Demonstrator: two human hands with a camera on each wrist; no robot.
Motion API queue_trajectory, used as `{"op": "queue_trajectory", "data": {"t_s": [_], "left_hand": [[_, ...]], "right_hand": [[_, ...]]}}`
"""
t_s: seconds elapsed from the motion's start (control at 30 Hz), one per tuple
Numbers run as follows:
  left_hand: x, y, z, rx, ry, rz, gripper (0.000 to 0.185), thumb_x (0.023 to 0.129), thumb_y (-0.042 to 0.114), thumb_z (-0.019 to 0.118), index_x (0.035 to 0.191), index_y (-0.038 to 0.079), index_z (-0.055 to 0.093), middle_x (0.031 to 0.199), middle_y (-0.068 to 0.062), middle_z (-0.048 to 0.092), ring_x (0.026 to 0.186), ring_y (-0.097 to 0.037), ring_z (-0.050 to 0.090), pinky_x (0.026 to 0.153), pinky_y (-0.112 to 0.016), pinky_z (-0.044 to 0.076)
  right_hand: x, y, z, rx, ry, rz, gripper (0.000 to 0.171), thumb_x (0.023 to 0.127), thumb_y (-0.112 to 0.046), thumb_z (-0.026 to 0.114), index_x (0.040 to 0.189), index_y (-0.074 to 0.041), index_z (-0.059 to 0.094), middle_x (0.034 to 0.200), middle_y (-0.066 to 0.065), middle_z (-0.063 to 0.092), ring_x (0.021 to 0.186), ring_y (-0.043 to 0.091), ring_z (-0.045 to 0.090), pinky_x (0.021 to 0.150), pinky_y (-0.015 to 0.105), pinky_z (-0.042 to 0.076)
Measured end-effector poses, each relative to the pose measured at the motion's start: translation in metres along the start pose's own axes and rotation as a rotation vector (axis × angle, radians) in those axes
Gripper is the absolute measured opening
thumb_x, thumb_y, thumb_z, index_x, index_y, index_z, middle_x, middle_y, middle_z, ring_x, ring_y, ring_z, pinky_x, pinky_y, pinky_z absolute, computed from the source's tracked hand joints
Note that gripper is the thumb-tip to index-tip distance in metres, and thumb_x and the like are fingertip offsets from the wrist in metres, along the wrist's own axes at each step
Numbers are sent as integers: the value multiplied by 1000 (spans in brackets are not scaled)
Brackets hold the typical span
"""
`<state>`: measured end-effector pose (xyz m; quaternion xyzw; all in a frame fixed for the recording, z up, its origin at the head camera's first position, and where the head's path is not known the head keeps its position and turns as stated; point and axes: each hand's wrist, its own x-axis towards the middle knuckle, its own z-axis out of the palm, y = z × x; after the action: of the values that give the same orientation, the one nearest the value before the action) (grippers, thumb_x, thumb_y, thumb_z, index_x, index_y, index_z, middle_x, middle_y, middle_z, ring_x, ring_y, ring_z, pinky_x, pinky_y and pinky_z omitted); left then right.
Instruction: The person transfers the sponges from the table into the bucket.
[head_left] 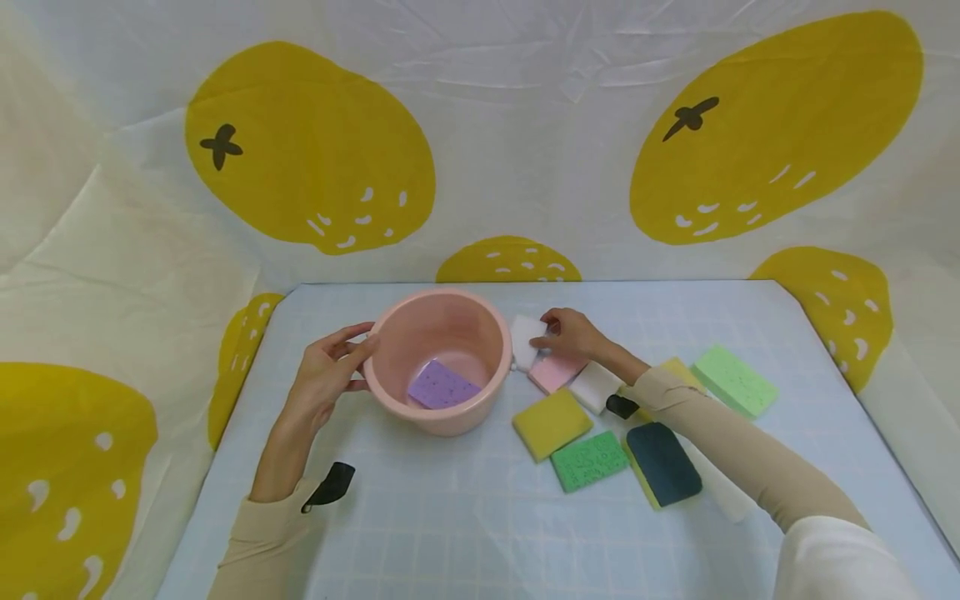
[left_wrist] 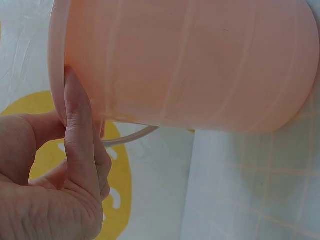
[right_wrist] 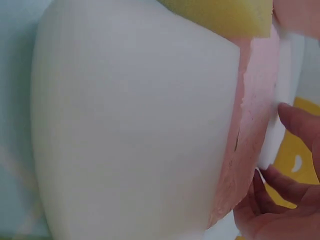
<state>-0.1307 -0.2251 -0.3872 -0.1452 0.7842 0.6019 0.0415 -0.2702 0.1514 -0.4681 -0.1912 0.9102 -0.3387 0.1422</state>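
Inside round bucket (head_left: pixel 435 327), porous purple sponge (head_left: pixel 442 386)

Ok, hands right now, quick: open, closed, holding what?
Left hand: closed, holding the bucket by its rim.
Right hand: closed, pinching the white sponge beside the bucket.

White sponge (head_left: pixel 527 340) beside upright pink bucket (head_left: pixel 438 329)

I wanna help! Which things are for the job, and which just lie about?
Job:
- pink bucket (left grip)
- white sponge (right grip)
- purple sponge (in bucket)

Lying about, maybe waiting:
- pink sponge
- yellow sponge
- green sponge
- pale-green sponge
- dark-topped sponge
- other white sponge
- half-hidden yellow piece
- half-hidden white piece
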Motion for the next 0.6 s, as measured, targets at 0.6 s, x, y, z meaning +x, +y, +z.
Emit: {"op": "queue_trajectory", "data": {"t_s": [0.6], "left_hand": [[-1,-1,-1,-9,-12,16,56,98,38,71,146,11,57,110,-13,64,78,-13,69,70,-30,62]], "right_hand": [[-11,-7,-4,222,125,-45,32,99,-10,70,124,6,61,123,25,65,111,42,66,95,48,57]]}}
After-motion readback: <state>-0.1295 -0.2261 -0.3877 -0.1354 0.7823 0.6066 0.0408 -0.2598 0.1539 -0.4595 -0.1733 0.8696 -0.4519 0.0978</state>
